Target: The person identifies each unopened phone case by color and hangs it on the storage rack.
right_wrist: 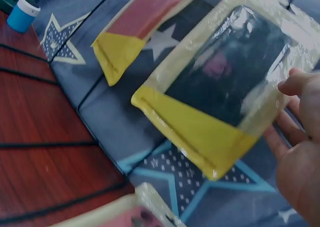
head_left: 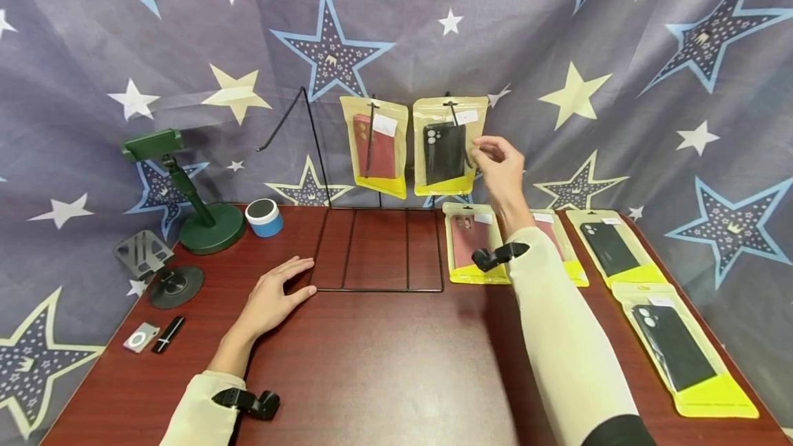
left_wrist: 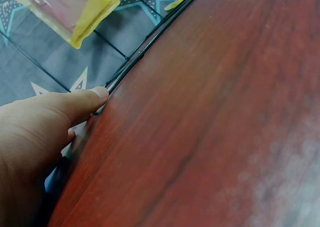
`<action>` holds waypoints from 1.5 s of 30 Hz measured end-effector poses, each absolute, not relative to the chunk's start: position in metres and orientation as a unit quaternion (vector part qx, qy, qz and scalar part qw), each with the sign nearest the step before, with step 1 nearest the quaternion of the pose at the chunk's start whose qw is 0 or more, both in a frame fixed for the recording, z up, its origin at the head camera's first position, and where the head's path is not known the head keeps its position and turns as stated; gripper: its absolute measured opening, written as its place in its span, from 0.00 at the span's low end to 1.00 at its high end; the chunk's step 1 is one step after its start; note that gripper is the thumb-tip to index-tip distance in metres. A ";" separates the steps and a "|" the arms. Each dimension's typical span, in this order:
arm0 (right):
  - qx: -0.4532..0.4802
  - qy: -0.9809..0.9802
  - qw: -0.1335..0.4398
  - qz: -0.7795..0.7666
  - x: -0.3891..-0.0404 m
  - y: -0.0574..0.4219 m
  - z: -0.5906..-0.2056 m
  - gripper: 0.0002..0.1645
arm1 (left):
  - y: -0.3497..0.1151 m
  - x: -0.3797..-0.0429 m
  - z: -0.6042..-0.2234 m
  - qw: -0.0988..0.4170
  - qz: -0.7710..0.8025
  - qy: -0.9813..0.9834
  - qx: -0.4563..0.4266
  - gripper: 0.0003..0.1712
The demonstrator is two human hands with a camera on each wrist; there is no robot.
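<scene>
A yellow-bottomed clear pouch with a black phone case hangs from the right hook of a black wire display rack. At the pouch's right edge, my right hand pinches it, thumb in front and fingers behind in the right wrist view. A pouch with a red phone case hangs on the middle hook, while the left hook carries nothing. My left hand rests at the rack's front left corner with its fingers extended, thumb tip against the wire.
Pouched red cases and black cases lie along the table's right side. On the left stand a green phone stand, a grey stand and a blue-and-white round container, near a small silver player and black stick.
</scene>
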State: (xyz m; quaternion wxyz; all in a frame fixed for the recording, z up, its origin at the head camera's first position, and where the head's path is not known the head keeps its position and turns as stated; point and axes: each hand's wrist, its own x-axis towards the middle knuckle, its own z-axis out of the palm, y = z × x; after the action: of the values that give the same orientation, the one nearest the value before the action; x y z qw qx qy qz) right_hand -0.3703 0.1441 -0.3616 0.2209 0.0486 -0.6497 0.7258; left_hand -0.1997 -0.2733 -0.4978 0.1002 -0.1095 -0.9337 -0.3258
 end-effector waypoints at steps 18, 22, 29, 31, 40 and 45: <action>0.063 -0.706 0.149 0.690 -0.305 0.282 -0.421 0.14 | -0.275 -0.201 -0.500 0.087 -0.325 -0.935 -0.108 0.33; 0.042 -0.771 0.140 0.620 -0.284 0.313 -0.434 0.17 | -0.276 -0.200 -0.500 0.084 -0.328 -0.935 -0.107 0.33; 0.040 -0.845 0.125 0.519 -0.239 0.366 -0.445 0.18 | -0.275 -0.201 -0.500 0.083 -0.326 -0.935 -0.109 0.33; 0.040 -0.848 0.123 0.514 -0.225 0.381 -0.448 0.17 | -0.273 -0.202 -0.500 0.084 -0.326 -0.935 -0.111 0.33; 0.027 -0.835 0.138 0.532 -0.182 0.430 -0.465 0.13 | -0.272 -0.201 -0.500 0.082 -0.329 -0.935 -0.110 0.33; -0.004 -0.845 0.136 0.518 -0.164 0.445 -0.469 0.14 | -0.273 -0.202 -0.500 0.081 -0.323 -0.937 -0.108 0.33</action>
State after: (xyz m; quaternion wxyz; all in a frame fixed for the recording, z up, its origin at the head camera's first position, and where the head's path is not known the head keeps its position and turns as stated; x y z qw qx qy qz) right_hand -0.1642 0.4445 -0.4691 0.1358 -0.0040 -0.8448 0.5176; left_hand -0.2015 -0.2730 -0.4995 0.0808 -0.1077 -0.9368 -0.3228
